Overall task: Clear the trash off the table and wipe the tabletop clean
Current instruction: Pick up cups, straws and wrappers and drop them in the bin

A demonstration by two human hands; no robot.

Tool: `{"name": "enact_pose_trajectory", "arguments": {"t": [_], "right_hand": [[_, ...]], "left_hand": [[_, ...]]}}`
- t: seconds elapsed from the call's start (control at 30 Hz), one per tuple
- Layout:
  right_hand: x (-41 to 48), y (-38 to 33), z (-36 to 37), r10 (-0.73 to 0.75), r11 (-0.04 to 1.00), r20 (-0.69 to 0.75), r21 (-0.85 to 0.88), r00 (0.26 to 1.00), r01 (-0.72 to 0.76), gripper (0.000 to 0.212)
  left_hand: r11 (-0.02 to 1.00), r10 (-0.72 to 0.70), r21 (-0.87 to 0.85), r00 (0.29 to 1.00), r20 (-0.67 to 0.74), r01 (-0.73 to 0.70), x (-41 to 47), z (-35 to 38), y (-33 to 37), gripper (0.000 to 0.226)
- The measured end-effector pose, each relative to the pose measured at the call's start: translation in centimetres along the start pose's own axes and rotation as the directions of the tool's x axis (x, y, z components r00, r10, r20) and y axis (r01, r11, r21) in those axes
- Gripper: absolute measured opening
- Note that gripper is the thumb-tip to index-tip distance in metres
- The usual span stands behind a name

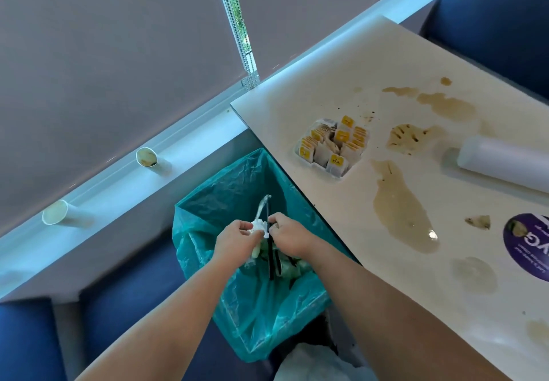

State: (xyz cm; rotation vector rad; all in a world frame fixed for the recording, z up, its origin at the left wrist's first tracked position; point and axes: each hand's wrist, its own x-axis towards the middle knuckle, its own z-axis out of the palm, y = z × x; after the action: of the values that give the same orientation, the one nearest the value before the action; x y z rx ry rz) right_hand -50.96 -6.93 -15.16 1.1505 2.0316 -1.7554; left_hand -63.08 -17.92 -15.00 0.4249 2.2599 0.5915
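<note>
L hand (236, 241): over the bin, fingers curled round a crumpled white wrapper (258, 227); a clear twisted end of it stands up above the hand.
R hand (292, 239): just beside the L hand, almost touching it; thumb and fingers pinch a thin black straw (271, 262).
Black straw: nearly upright, lower end hangs down into the bin, between both hands.
Bin bag (237, 190): teal plastic, mouth open, directly under the hands, next to the desk edge; some pale trash lies inside.
Desk (341, 77): white top, to the right of the bin.
Brown spills (398, 205): several puddles and dried marks across the desk, w/ small dark crumbs near them.
Tea bag tray (332, 146): on the desk near its bin-side edge, full of yellow-tagged bags.
White roll (502, 164): lies on its side at the far right.
Purple sticker (525, 238): round, at the right edge; a small torn scrap (478, 221) lies near it.
Window sill (193, 140): two paper cups, (147, 157) and (55, 212), lie on their sides, well apart.
Blue seat (124, 276): under the arms, left of the bin.
</note>
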Motion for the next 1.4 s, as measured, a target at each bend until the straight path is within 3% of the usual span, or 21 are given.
{"name": "enact_pose_trajectory", "arguments": {"t": [0.2, 0.33, 0.47, 0.63, 0.77, 0.93, 1.07, 1.27, 1.4], "right_hand": [[-0.1, 0.5, -1.3, -0.004, 0.996, -0.051, -0.088, 0.999, -0.001, 0.041], [-1.0, 0.1, -3.6, -0.081, 0.996, -0.239, -0.057, 0.968, 0.069, 0.031], [-2.2, -0.4, -6.4, -0.151, 0.983, -0.53, 0.007, 0.835, 0.182, 0.018], [-4.6, -0.9, -11.7, -0.057, 0.969, -0.814, 0.095, 0.578, 0.229, 0.013], [-7.2, -0.2, -16.3, 0.035, 0.977, -0.868, 0.133, 0.496, 0.165, 0.012], [-12.0, 2.5, -20.7, 0.072, 0.99, -0.891, 0.12, 0.448, 0.079, 0.013], [-16.9, 5.4, -23.5, 0.111, 0.993, -0.914, 0.116, 0.39, -0.01, 0.018], [-25.4, 10.7, -26.3, 0.076, 0.987, -0.923, 0.018, 0.378, -0.157, 0.025], [-30.6, 14.8, -27.4, 0.145, 0.972, -0.928, 0.07, 0.342, -0.222, 0.029]], "left_hand": [[0.998, 0.034, 0.043, 0.999, 0.029, -0.035, 0.5, -0.2, -0.5, 0.036], [0.995, 0.099, 0.009, 0.995, -0.028, -0.099, 0.3, 0.0, 0.9, 0.032], [0.972, 0.235, 0.018, 0.956, -0.174, -0.236, -0.9, 0.2, 3.7, 0.026], [0.927, 0.373, 0.032, 0.904, -0.207, -0.375, -2.9, 1.5, 9.2, 0.025], [0.846, 0.532, 0.127, 0.833, -0.151, -0.518, -4.9, 3.2, 14.0, 0.027], [0.724, 0.683, 0.192, 0.729, -0.059, -0.663, -8.5, 5.7, 19.0, 0.03], [0.674, 0.718, 0.214, 0.695, 0.036, -0.707, -11.5, 8.6, 22.4, 0.03], [0.571, 0.766, 0.265, 0.62, 0.166, -0.777, -16.8, 13.8, 26.4, 0.034], [0.519, 0.774, 0.27, 0.58, 0.253, -0.811, -20.2, 17.6, 27.4, 0.037]]}}
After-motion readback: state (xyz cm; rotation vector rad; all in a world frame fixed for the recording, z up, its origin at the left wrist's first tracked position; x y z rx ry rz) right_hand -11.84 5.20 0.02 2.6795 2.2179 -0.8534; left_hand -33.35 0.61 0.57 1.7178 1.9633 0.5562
